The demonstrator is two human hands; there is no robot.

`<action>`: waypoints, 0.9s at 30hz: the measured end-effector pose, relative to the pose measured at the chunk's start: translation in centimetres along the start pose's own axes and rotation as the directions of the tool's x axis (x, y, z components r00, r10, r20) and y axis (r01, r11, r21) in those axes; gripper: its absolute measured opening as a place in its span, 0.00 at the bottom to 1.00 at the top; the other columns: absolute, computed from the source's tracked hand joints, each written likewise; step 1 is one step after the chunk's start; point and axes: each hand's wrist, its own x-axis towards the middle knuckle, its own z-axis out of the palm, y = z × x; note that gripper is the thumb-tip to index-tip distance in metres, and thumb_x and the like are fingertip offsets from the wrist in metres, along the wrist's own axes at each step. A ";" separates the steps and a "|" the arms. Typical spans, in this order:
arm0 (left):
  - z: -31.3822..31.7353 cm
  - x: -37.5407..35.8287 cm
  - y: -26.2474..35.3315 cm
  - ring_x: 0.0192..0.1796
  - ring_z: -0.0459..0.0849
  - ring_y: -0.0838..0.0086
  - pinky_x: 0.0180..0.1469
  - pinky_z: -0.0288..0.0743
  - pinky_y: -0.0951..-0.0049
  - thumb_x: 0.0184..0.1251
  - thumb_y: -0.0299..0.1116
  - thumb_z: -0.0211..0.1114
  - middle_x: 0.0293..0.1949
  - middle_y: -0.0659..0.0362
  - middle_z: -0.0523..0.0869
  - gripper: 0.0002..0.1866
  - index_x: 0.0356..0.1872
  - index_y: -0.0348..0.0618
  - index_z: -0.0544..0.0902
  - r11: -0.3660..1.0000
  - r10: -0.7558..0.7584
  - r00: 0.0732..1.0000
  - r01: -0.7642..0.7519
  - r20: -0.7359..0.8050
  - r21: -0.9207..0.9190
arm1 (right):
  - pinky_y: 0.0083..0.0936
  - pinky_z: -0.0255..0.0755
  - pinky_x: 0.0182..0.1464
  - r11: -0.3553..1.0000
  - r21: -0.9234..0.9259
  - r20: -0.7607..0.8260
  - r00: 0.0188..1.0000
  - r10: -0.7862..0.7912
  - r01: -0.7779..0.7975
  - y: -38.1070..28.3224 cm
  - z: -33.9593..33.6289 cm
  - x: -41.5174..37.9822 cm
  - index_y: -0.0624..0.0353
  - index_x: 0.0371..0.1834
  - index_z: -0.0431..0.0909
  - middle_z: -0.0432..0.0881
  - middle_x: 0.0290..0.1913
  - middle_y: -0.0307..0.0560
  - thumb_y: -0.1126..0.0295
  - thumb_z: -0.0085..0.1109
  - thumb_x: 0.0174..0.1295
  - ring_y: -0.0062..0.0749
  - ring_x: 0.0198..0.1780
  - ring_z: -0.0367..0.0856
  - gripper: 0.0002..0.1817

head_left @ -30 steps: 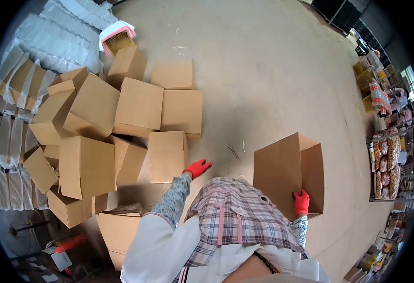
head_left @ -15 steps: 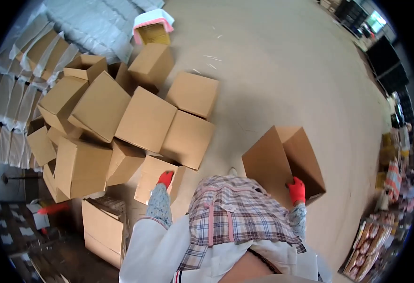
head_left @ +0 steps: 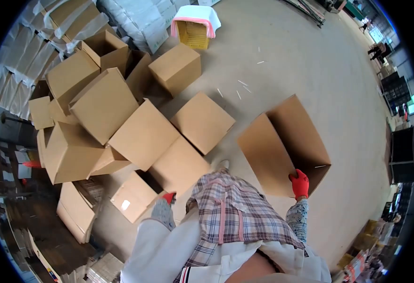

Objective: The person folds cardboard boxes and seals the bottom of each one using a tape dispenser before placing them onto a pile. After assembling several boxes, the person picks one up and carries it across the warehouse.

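Observation:
My right hand [head_left: 300, 184], in a red glove, is closed over the near edge of an open cardboard box [head_left: 268, 155]. That box is tilted to my right, its dark hollow facing up and away. My left hand [head_left: 169, 197], also red-gloved, is low beside my apron, at the right end of a smaller carton [head_left: 134, 197] with a white label. Its fingers are mostly hidden behind the wrist and sleeve. Just beyond it, a plain carton [head_left: 181, 165] lies against another box [head_left: 203, 122].
Several more cartons [head_left: 104, 104] are heaped at the left. Flattened cardboard [head_left: 75, 212] leans below them. A yellow crate [head_left: 193, 35] under a white, pink-edged cover stands ahead, near wrapped stacks [head_left: 138, 23]. White strips [head_left: 243, 85] litter the floor. Dark crates [head_left: 402, 151] line the right side.
My left hand has come off the top of the small carton toward its right end. The right hand still holds the open box, which has swung with it. My view has turned right.

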 end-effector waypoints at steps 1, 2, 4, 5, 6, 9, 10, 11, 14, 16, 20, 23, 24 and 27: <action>1.7 3.4 5.2 0.26 0.81 0.72 0.29 0.73 0.67 0.65 0.55 0.56 0.29 0.57 0.85 0.22 0.34 0.44 0.83 1.000 0.015 0.998 -0.016 0.069 0.024 | 0.36 0.73 0.52 1.000 0.008 -0.006 1.000 0.003 -0.003 -0.6 -1.6 2.5 0.59 0.51 0.79 0.83 0.48 0.55 0.61 0.65 0.53 0.48 0.51 0.80 0.23; 2.4 -1.1 14.0 0.34 0.84 0.64 0.38 0.76 0.63 0.64 0.56 0.56 0.36 0.52 0.86 0.26 0.38 0.41 0.84 0.971 0.169 0.980 -0.184 0.106 0.153 | 0.33 0.73 0.50 1.000 0.000 -0.020 1.000 0.002 -0.002 -1.2 -2.9 4.8 0.60 0.50 0.79 0.83 0.46 0.56 0.63 0.65 0.53 0.47 0.49 0.81 0.21; 4.9 -3.9 27.6 0.58 0.78 0.52 0.61 0.68 0.60 0.64 0.57 0.55 0.51 0.41 0.82 0.32 0.52 0.35 0.80 0.792 0.484 0.875 -0.449 0.022 0.415 | 0.31 0.73 0.48 0.995 0.091 -0.002 1.000 -0.030 0.030 0.6 -3.7 10.6 0.63 0.49 0.79 0.84 0.44 0.54 0.66 0.64 0.53 0.42 0.47 0.82 0.20; 5.8 -7.6 33.7 0.60 0.77 0.54 0.62 0.67 0.62 0.64 0.57 0.54 0.54 0.42 0.80 0.33 0.55 0.35 0.77 0.791 0.577 0.815 -0.543 -0.050 0.283 | 0.28 0.74 0.47 0.979 0.199 0.010 0.999 -0.046 0.043 1.1 -3.5 13.0 0.65 0.47 0.79 0.85 0.42 0.52 0.70 0.63 0.53 0.36 0.44 0.83 0.18; 6.2 -7.6 38.6 0.61 0.75 0.54 0.64 0.65 0.64 0.65 0.57 0.54 0.57 0.43 0.79 0.34 0.58 0.35 0.75 0.745 0.639 0.769 -0.610 -0.026 0.271 | 0.28 0.74 0.47 0.978 0.200 0.021 0.998 -0.062 0.057 0.4 -3.8 15.5 0.65 0.47 0.79 0.85 0.42 0.52 0.70 0.63 0.53 0.36 0.44 0.83 0.18; 7.1 -8.3 49.7 0.59 0.77 0.56 0.62 0.67 0.66 0.64 0.57 0.56 0.55 0.44 0.80 0.35 0.60 0.35 0.74 0.695 0.719 0.691 -0.716 -0.076 0.058 | 0.26 0.73 0.44 0.954 0.301 0.143 0.988 -0.057 0.011 -2.5 -5.0 23.1 0.65 0.44 0.80 0.86 0.38 0.50 0.73 0.62 0.53 0.31 0.41 0.83 0.14; 6.8 -10.0 52.6 0.58 0.78 0.58 0.61 0.67 0.67 0.64 0.57 0.57 0.55 0.45 0.81 0.35 0.60 0.36 0.74 0.710 0.703 0.707 -0.703 -0.081 0.029 | 0.28 0.73 0.44 0.959 0.279 0.132 0.987 -0.088 0.049 -2.3 -4.3 26.4 0.65 0.43 0.80 0.85 0.39 0.53 0.71 0.62 0.52 0.38 0.42 0.83 0.15; 6.8 -11.0 54.7 0.57 0.78 0.59 0.60 0.68 0.68 0.64 0.56 0.57 0.54 0.46 0.81 0.35 0.61 0.36 0.73 0.727 0.684 0.724 -0.687 -0.085 -0.003 | 0.31 0.74 0.45 0.963 0.254 0.125 0.985 -0.120 0.085 -2.3 -3.9 29.7 0.64 0.43 0.80 0.84 0.39 0.55 0.70 0.62 0.52 0.46 0.43 0.83 0.15; 5.9 -5.2 53.7 0.52 0.80 0.65 0.56 0.70 0.70 0.67 0.52 0.57 0.51 0.50 0.83 0.30 0.58 0.36 0.75 0.714 0.658 0.704 -0.696 -0.266 -0.074 | 0.33 0.74 0.46 0.977 0.159 0.216 0.961 -0.173 0.141 -4.0 -3.2 39.2 0.62 0.44 0.80 0.84 0.40 0.55 0.69 0.62 0.52 0.48 0.44 0.83 0.16; 6.2 -7.0 51.5 0.45 0.80 0.73 0.49 0.72 0.75 0.70 0.46 0.57 0.44 0.58 0.84 0.23 0.55 0.36 0.77 0.852 0.419 0.748 -0.520 -0.515 -0.062 | 0.34 0.74 0.47 0.972 0.084 0.233 0.944 -0.234 0.220 -5.3 -2.5 46.3 0.62 0.44 0.80 0.84 0.41 0.55 0.68 0.61 0.52 0.49 0.45 0.82 0.16; 7.6 -2.5 37.4 0.36 0.81 0.69 0.34 0.71 0.64 0.64 0.59 0.55 0.34 0.58 0.84 0.22 0.42 0.52 0.81 0.897 -0.210 0.909 0.033 -0.361 -0.440 | 0.37 0.73 0.49 0.933 0.011 0.310 0.886 -0.345 0.360 -11.1 -3.0 55.6 0.60 0.46 0.80 0.83 0.43 0.56 0.65 0.61 0.52 0.51 0.48 0.80 0.17; 11.8 -8.6 38.2 0.51 0.78 0.65 0.50 0.68 0.57 0.64 0.59 0.53 0.52 0.58 0.81 0.27 0.54 0.52 0.76 0.739 -0.371 0.908 0.161 -0.196 -0.654 | 0.35 0.72 0.53 0.892 -0.032 0.339 0.844 -0.415 0.452 -15.5 -3.4 61.1 0.61 0.51 0.79 0.82 0.48 0.55 0.64 0.63 0.54 0.48 0.52 0.79 0.21; 13.5 -8.8 38.3 0.52 0.79 0.64 0.48 0.69 0.57 0.64 0.59 0.53 0.55 0.57 0.81 0.28 0.59 0.52 0.73 0.701 -0.355 0.909 0.106 -0.217 -0.705 | 0.35 0.70 0.57 0.904 -0.051 0.442 0.822 -0.360 0.424 -18.1 -4.1 62.4 0.58 0.55 0.77 0.80 0.53 0.55 0.62 0.63 0.55 0.48 0.56 0.76 0.24; 17.1 -8.1 41.1 0.54 0.79 0.62 0.48 0.69 0.57 0.66 0.57 0.53 0.57 0.55 0.80 0.30 0.64 0.53 0.69 0.618 -0.348 0.916 0.067 -0.197 -0.784 | 0.39 0.72 0.51 0.768 0.007 0.312 0.728 -0.610 0.640 -20.5 -2.2 67.0 0.59 0.48 0.79 0.82 0.47 0.53 0.62 0.60 0.56 0.50 0.50 0.78 0.18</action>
